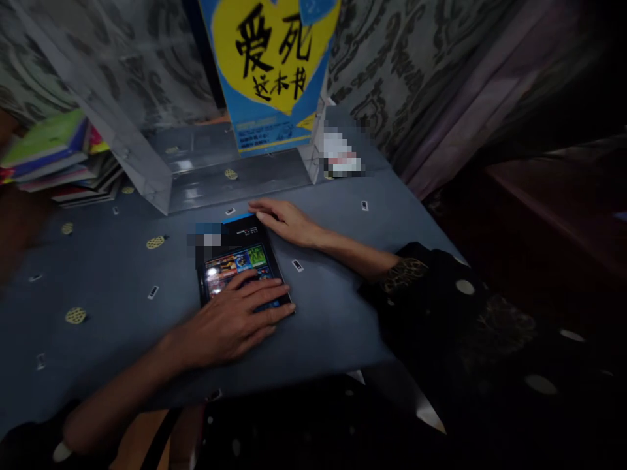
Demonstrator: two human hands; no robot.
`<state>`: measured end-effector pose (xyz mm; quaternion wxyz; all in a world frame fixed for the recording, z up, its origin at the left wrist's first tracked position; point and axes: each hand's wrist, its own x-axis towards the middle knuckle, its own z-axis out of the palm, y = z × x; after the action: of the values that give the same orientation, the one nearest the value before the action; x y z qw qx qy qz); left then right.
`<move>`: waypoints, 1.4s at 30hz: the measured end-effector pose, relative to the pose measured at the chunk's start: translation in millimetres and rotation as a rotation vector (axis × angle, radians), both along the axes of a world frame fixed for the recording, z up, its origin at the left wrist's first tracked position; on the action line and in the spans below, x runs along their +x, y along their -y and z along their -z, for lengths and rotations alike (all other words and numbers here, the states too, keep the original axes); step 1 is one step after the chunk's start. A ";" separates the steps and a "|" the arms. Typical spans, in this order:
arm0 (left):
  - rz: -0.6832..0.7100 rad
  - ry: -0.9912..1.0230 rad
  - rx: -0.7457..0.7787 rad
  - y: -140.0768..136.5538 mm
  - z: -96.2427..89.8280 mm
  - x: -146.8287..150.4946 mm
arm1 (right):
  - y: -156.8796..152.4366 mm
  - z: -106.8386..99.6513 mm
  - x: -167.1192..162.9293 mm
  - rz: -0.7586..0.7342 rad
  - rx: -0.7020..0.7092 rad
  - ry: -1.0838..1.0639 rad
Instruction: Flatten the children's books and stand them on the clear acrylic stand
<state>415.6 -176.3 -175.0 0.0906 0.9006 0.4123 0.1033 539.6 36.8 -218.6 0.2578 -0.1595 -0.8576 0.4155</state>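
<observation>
A black-covered book (249, 256) with rows of small colourful pictures lies flat on the table. My left hand (235, 316) rests palm down across its near part, fingers stretched out and spread. At the far right corner of the book is my right hand (290, 223), its fingers extended and the tips touching the top edge. A strip of blue shows along that edge. Part of the book's far left corner is pixelated, and its near end is hidden under my left hand.
A clear acrylic stand (147, 166) holds an upright blue and yellow book (277, 121) behind the black one. Stacked books (59, 153) sit at the left. A pixelated whitish item (340, 153) lies right of the stand. The patterned grey-blue tablecloth (112, 281) ends at the right.
</observation>
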 end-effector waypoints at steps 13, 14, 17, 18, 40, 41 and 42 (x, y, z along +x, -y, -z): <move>-0.411 0.222 -0.138 -61.5 12.5 -109.4 | 15.2 -5.9 3.8 0.055 0.396 0.140; -0.423 0.253 -0.152 -64.0 11.8 -111.5 | 19.4 -9.1 2.2 0.047 0.427 0.149; -0.459 0.369 -0.192 -65.8 9.0 -110.5 | 37.1 -19.9 -10.4 -0.078 0.536 0.161; -0.465 0.409 -0.207 -65.2 7.9 -109.1 | 44.2 -23.1 -17.0 -0.151 0.569 0.161; -0.475 0.299 -0.174 -63.1 6.0 -103.7 | 143.5 -27.1 14.5 -0.580 0.682 0.306; -0.479 0.288 -0.172 -62.7 6.2 -103.0 | 141.9 -26.9 19.6 -0.556 0.670 0.322; -0.482 0.281 -0.168 -62.1 6.7 -102.2 | 140.0 -27.2 25.3 -0.532 0.656 0.340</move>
<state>313.4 -114.2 -181.7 0.1940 0.7429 0.6050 0.2110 564.8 -103.3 -191.4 0.0344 0.0907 -0.9852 0.1417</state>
